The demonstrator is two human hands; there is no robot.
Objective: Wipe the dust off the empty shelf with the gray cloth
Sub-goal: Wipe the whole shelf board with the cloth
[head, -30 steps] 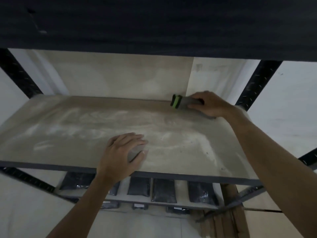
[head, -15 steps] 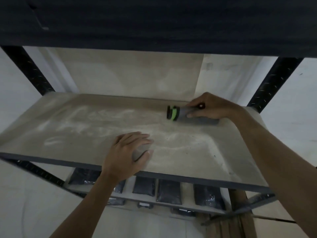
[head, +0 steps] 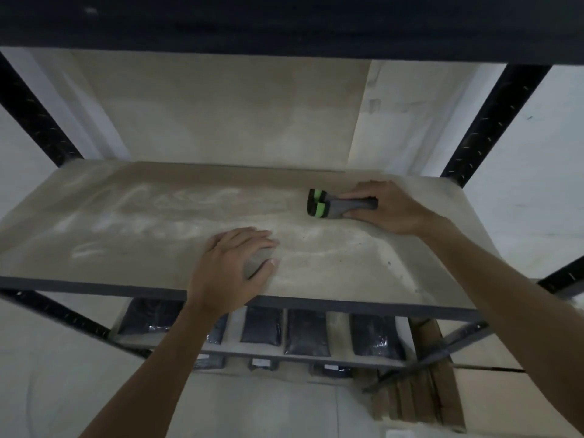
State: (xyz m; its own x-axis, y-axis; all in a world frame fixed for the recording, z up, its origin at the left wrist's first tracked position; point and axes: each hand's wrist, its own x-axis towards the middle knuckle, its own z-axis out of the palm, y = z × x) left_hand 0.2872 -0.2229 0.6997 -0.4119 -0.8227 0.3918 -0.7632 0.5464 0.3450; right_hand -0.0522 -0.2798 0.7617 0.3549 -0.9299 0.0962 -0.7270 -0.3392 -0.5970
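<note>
While dust remains spread across the board, the risks are set out as follows.

Shelf [head: 331, 267]: empty; pale dust streaks are seen left and centre.
Left hand [head: 232, 267]: laid flat near the front edge, fingers [head: 252, 237] pressed together over the gray cloth [head: 256, 263].
Right hand [head: 390, 207]: fingers curled around a gray tool [head: 338, 207] with a green head, toward the back right.
Risk: dust may be pushed over the front edge onto the dark packets [head: 306, 331] below.
Risk: streaks may be left if the small cloth is bunched under the palm.
</note>
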